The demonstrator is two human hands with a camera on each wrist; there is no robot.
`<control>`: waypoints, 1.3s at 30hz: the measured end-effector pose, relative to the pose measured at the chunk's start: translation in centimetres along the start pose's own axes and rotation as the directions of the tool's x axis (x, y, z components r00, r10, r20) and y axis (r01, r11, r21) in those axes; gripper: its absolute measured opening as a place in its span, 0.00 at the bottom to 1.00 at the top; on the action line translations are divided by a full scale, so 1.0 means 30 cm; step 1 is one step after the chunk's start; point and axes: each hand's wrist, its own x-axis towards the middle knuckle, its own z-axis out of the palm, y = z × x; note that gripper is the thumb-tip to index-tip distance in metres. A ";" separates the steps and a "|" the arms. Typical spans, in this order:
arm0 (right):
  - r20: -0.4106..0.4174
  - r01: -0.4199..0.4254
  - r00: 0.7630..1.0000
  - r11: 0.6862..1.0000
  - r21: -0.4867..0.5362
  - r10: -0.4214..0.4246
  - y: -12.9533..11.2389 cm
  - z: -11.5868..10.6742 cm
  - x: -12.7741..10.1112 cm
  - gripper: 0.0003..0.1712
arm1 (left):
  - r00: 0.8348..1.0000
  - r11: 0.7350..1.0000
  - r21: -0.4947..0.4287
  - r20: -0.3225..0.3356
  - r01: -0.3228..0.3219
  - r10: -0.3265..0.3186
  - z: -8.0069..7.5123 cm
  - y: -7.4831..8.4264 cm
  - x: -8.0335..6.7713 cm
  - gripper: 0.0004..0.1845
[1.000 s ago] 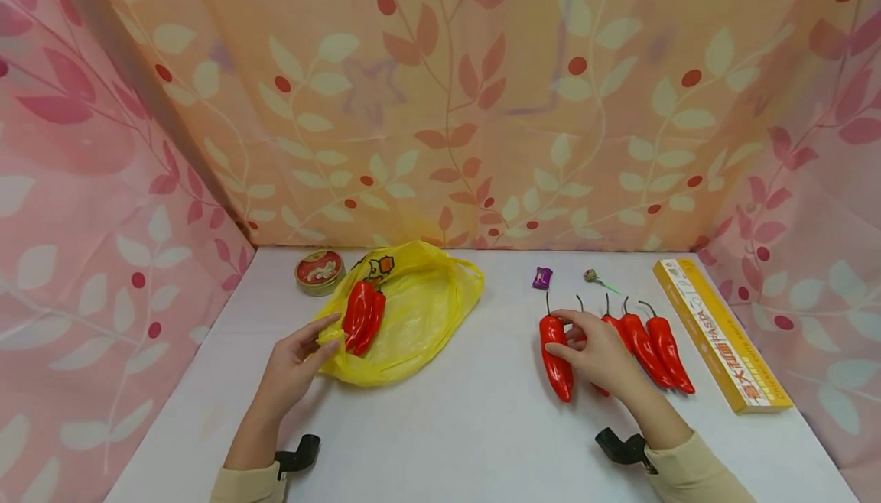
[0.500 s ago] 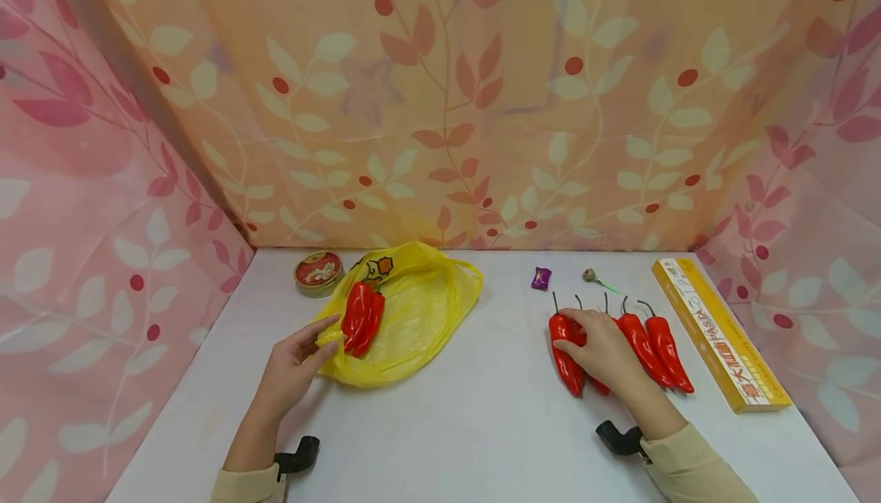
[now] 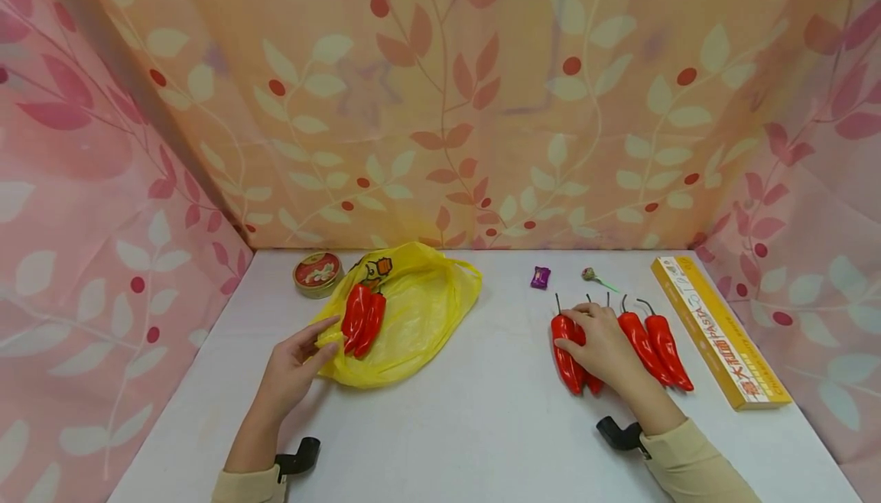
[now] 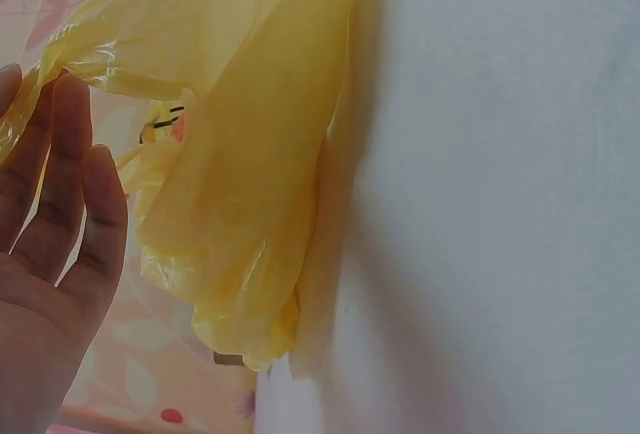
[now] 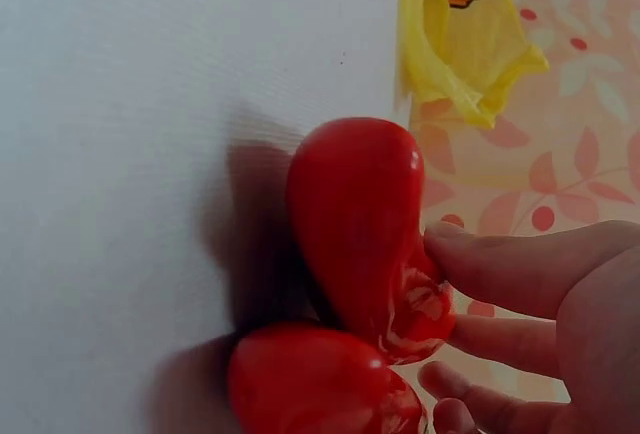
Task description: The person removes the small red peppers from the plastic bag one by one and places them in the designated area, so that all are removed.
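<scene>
My left hand [image 3: 333, 335] holds the near rim of a yellow plastic bag [image 3: 420, 319] between thumb and fingers; the left wrist view shows the bag [image 4: 250, 154] draped off my fingertips [image 4: 60, 124]. Two red peppers [image 3: 363, 318] lie on the bag. My right hand [image 3: 577, 327] is curled over the left ones of several red peppers [image 3: 566, 354] lying in a row on the white table [image 3: 468, 426]. In the right wrist view my thumb [image 5: 520, 264] and fingers grip one pepper [image 5: 360, 224], with another [image 5: 320, 384] beside it. Two more peppers [image 3: 654, 341] lie free to the right.
A long yellow pasta box [image 3: 719, 331] lies at the right edge. A round red tin [image 3: 318, 272] stands behind the bag. A purple sweet [image 3: 541, 277] and a lollipop [image 3: 592, 276] lie behind the peppers. Patterned cloth walls close in three sides.
My right hand has pulled the leftmost pepper rightward against its neighbour and closed over both. My left hand and the bag have stayed put.
</scene>
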 end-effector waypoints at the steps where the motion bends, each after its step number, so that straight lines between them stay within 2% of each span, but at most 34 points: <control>1: 0.002 0.001 1.000 1.000 -0.003 -0.001 -0.001 -0.002 -0.001 0.37 | 1.000 1.000 -0.002 0.001 -0.001 0.001 0.000 0.000 0.000 0.27; 5: 0.014 0.014 1.000 1.000 -0.010 -0.014 -0.010 -0.013 -0.002 0.37 | 1.000 1.000 -0.011 0.000 -0.014 0.014 -0.001 -0.003 0.001 0.27; 9: 0.016 0.027 1.000 0.999 0.032 -0.027 -0.037 -0.040 -0.005 0.36 | 1.000 1.000 -0.008 -0.003 -0.013 0.013 -0.002 -0.006 0.001 0.27; 14: -0.010 0.065 0.998 0.994 0.089 -0.064 -0.100 -0.073 0.001 0.33 | 1.000 1.000 -0.001 0.002 -0.012 0.012 -0.004 -0.009 -0.001 0.28; 20: -0.029 0.137 0.991 0.978 0.158 -0.134 -0.196 -0.081 0.032 0.32 | 1.000 1.000 0.000 0.007 -0.018 0.018 -0.007 -0.010 -0.001 0.27; 25: -0.040 0.208 0.978 0.942 0.263 -0.204 -0.285 -0.071 0.075 0.30 | 1.000 1.000 0.000 0.010 -0.019 0.019 -0.007 -0.006 0.001 0.27; 32: -0.005 0.232 0.969 0.899 0.372 -0.248 -0.414 -0.025 0.153 0.28 | 1.000 1.000 -0.016 0.003 -0.019 0.019 -0.005 -0.001 0.000 0.27; 35: 0.018 0.251 0.958 0.861 0.443 -0.288 -0.476 0.006 0.190 0.28 | 1.000 1.000 -0.008 -0.001 -0.018 0.018 -0.005 0.001 0.000 0.26; 39: 0.029 0.290 0.932 0.794 0.534 -0.360 -0.564 0.065 0.248 0.27 | 1.000 1.000 -0.005 -0.001 -0.015 0.015 -0.005 0.003 0.000 0.26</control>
